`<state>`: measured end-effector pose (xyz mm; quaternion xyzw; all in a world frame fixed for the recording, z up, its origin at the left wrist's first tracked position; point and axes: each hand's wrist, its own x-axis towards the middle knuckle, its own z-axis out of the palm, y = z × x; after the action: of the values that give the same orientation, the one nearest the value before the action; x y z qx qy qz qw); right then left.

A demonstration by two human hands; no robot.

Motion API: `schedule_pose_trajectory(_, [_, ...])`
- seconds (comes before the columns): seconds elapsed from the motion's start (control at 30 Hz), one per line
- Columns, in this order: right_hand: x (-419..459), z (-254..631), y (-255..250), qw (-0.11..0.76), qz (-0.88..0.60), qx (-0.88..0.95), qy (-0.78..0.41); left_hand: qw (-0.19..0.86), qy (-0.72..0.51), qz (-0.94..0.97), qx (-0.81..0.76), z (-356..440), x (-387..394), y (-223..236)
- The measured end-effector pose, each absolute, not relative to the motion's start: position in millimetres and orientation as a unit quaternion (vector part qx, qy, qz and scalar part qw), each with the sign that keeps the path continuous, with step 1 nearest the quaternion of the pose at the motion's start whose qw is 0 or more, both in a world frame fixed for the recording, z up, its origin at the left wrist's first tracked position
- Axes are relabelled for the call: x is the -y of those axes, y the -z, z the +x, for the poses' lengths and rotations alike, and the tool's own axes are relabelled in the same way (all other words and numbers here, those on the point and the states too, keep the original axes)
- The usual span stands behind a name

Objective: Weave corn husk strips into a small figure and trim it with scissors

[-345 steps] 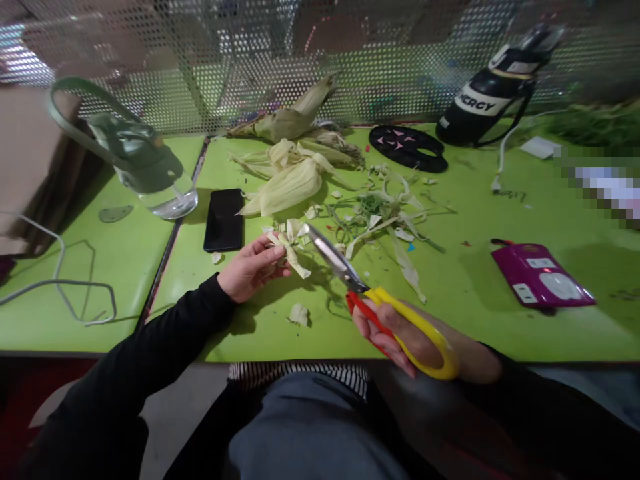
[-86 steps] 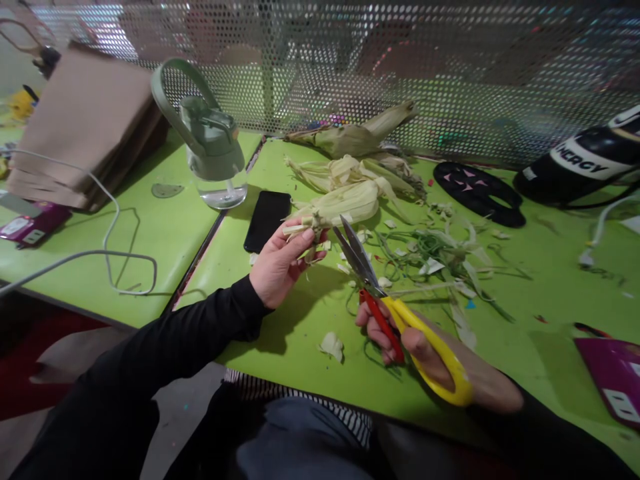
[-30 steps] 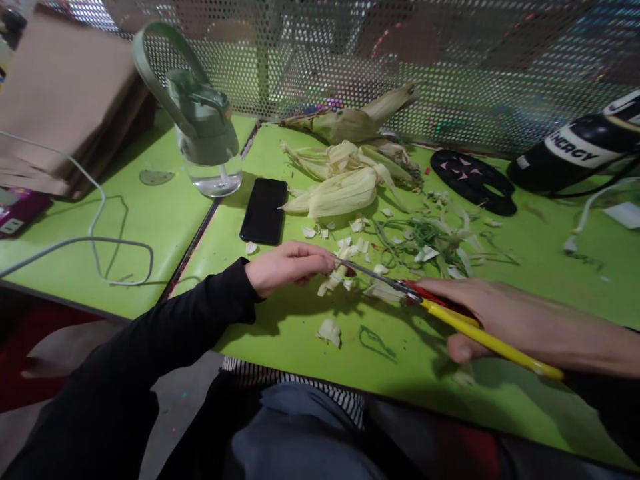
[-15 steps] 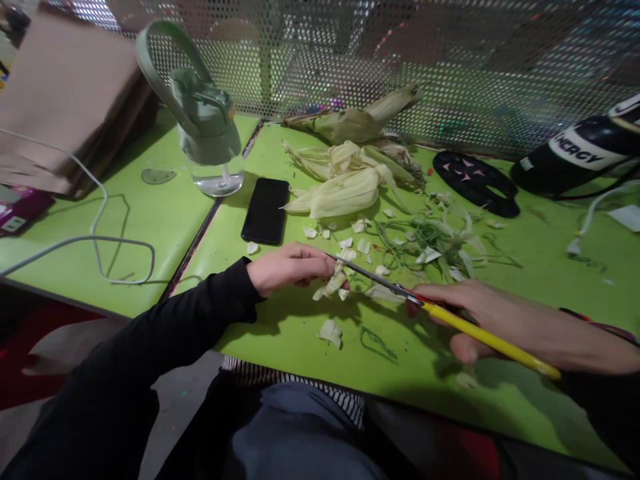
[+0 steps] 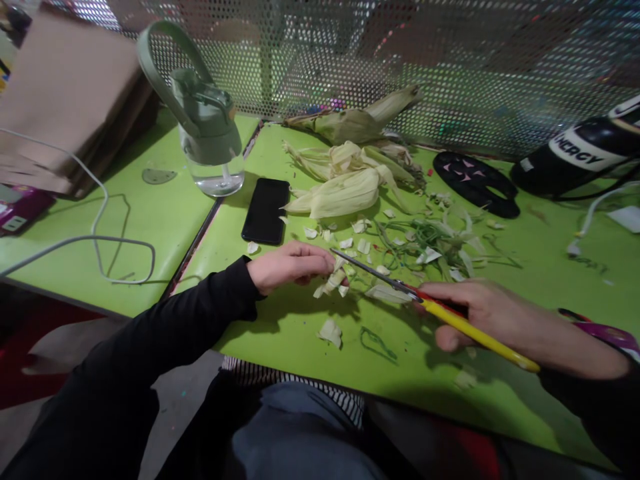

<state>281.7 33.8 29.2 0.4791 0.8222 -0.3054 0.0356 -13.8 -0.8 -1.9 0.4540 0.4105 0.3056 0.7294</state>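
Observation:
Between the closed fingers of my left hand (image 5: 295, 265) is a small pale corn husk piece (image 5: 332, 283). My right hand (image 5: 500, 317) grips a pair of scissors (image 5: 480, 333) with yellow and red handles. Its blades point left, with the tips close to my left fingertips, beside the husk piece. Cut scraps of husk (image 5: 330, 332) are scattered on the green table (image 5: 285, 353) around both hands. Beyond my hands lie larger corn husks (image 5: 345, 193), and a tangle of green string and husk strips (image 5: 430, 241) is at their right.
A black phone (image 5: 265, 211) lies left of the husks, with a green-lidded water bottle (image 5: 215, 140) behind it. Brown paper bags (image 5: 70, 87) and a cable (image 5: 105, 200) are at left. A black pouch (image 5: 475, 183) and black bottle (image 5: 575, 157) stand right, before a perforated metal panel (image 5: 320, 60).
The scissors have shifted slightly, and my right thumb and the handles now sit closer together. A husk scrap now lies at the phone's edge. My left hand has barely moved.

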Motion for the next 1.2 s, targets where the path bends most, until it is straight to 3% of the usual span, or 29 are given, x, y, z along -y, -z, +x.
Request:
schedule_pose_trajectory(0.13, [-37.9,284.8,-26.2,0.037,0.517,-0.787,0.335,0.761,-0.360,0.377,-0.386,-10.8,-1.1,8.5])
schedule_pose_trajectory(0.23, [-39.8,287.2,-22.5,0.026,0.603,-0.767,0.218,0.774,-0.411,0.302,-0.375,-7.4,-3.2,10.5])
schedule_pose_trajectory(0.33, [-40.4,290.9,-19.1,0.070,0.661,-0.737,0.119,0.773,-0.443,0.245,-0.383,-4.1,-4.2,8.3])
schedule_pose_trajectory(0.57, [-41.8,307.2,-7.9,0.111,0.693,-0.711,0.050,0.763,-0.487,0.182,-0.383,0.3,-2.5,8.2])
schedule_pose_trajectory(0.63, [-39.6,311.1,-4.8,0.096,0.673,-0.734,0.011,0.759,-0.488,0.182,-0.391,0.4,-2.1,9.9])
schedule_pose_trajectory(0.73, [-30.2,303.1,-7.0,-0.012,0.609,-0.785,-0.114,0.748,-0.502,0.186,-0.391,1.8,-0.7,10.1])
schedule_pose_trajectory(0.8, [-21.4,284.7,-11.7,-0.113,0.582,-0.803,-0.061,0.746,-0.509,0.193,-0.383,5.0,1.1,9.1])
schedule_pose_trajectory(0.87, [-14.0,259.0,-15.3,-0.170,0.551,-0.810,0.111,0.748,-0.506,0.197,-0.382,10.4,3.2,8.4])
schedule_pose_trajectory(0.93, [-10.2,233.2,-14.9,-0.215,0.520,-0.801,0.205,0.746,-0.503,0.193,-0.391,17.4,5.4,8.6])
schedule_pose_trajectory(1.2, [-14.7,205.7,-2.6,-0.288,0.465,-0.791,0.275,0.754,-0.489,0.208,-0.387,34.4,6.9,14.0])
